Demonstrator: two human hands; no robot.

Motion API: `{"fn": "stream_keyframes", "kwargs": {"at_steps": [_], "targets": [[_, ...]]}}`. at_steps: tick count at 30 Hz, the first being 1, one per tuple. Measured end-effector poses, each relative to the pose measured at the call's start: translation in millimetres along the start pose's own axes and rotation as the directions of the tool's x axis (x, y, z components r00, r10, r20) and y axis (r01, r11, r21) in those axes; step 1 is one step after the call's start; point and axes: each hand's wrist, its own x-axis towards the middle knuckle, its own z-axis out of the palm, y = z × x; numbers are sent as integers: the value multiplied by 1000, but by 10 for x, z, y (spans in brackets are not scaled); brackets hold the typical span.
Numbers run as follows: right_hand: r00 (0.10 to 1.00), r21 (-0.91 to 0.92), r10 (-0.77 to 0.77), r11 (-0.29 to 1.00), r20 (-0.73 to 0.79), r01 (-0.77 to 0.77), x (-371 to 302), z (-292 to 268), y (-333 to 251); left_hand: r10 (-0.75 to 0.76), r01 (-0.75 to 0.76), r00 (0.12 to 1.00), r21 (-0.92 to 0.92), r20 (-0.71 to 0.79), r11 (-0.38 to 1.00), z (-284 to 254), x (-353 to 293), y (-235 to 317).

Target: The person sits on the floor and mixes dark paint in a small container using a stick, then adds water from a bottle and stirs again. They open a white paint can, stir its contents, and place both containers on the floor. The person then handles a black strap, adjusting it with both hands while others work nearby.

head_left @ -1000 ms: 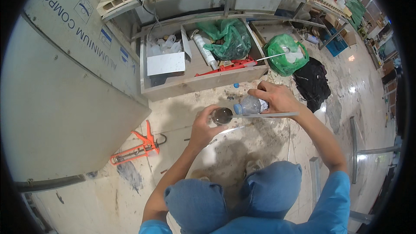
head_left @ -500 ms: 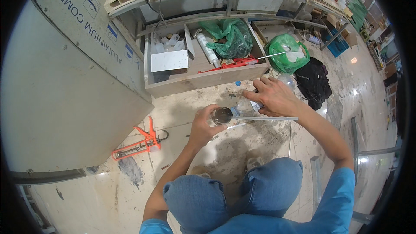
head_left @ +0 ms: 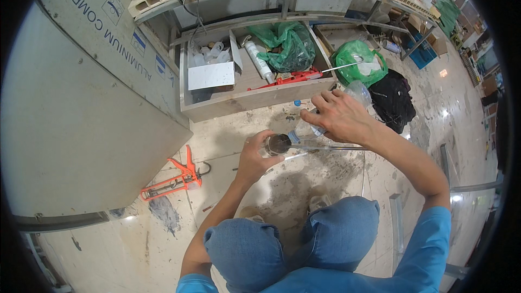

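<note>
My left hand [head_left: 254,157] is wrapped round a small clear cup [head_left: 279,144] with something dark inside. A thin straight rod [head_left: 331,147] sticks out from the cup toward the right. From above, my right hand [head_left: 347,116] grips a clear plastic bottle [head_left: 358,93], tilted with its neck [head_left: 293,136] down at the cup's right rim. The hand hides the bottle's middle. Whether liquid is flowing I cannot make out. A small blue cap [head_left: 297,103] lies on the floor beyond my hands.
Ahead stands a wooden drawer box [head_left: 255,100] holding a white sealant tube [head_left: 259,62], a green bag [head_left: 290,49] and a red caulking gun [head_left: 287,80]. An orange caulking gun [head_left: 176,179] lies left, beside a large panel [head_left: 97,114]. Black cloth [head_left: 392,100] and another green bag [head_left: 355,59] lie right.
My right hand has shifted slightly, and more of the bottle's bottom end shows behind it. The rod has swung a little. My left hand keeps the cup in the same place.
</note>
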Motion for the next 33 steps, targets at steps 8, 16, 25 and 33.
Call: {"fn": "stream_keyframes", "kwargs": {"at_steps": [8,16,25,33], "targets": [[1000,-80,-6,997,-16,4,52,-22,5,-20,20,1000,15,0,1000,19,1,-29],[1000,-105,-20,994,-14,18,76,-53,22,-21,21,1000,10,2,1000,38,8,-66],[1000,-128,-28,991,7,29,132,-32,23,-17,17,1000,36,-3,999,46,25,-114],[999,-130,-35,991,-10,33,175,7,54,-54,53,999,50,9,997,42,71,-123]]}}
